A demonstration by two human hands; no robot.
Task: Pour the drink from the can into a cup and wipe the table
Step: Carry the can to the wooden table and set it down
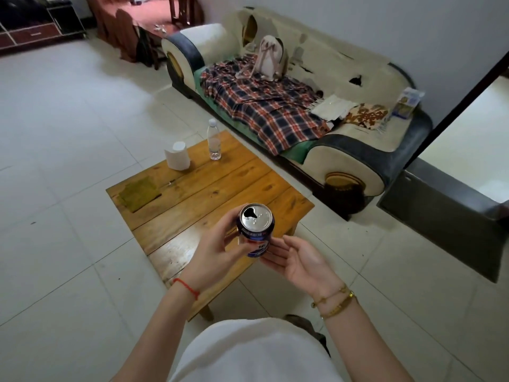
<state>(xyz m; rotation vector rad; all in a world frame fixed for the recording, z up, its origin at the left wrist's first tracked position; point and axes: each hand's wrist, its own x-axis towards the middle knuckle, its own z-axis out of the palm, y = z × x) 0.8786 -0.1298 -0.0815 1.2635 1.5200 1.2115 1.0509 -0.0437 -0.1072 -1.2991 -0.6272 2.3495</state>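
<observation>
A left hand (212,255) grips an opened blue aluminium can (256,230), fingers curled round its smooth wall, long axis near upright, above the near end of a varnished plank desk (209,194). The right hand (297,260) lies relaxed, palm up, fingertips at the can's base. An upturned white paper cup (178,156) stands well apart at the far edge, nearer the left hand; a flat olive cloth (139,193) lies on that side.

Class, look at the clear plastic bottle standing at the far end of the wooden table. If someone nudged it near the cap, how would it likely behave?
The bottle is tall and narrow on a small base, so a push up high would probably tip it. It looks nearly empty, so it is likely light and would slide or topple easily. Once down, its round body could roll along the table.
</observation>
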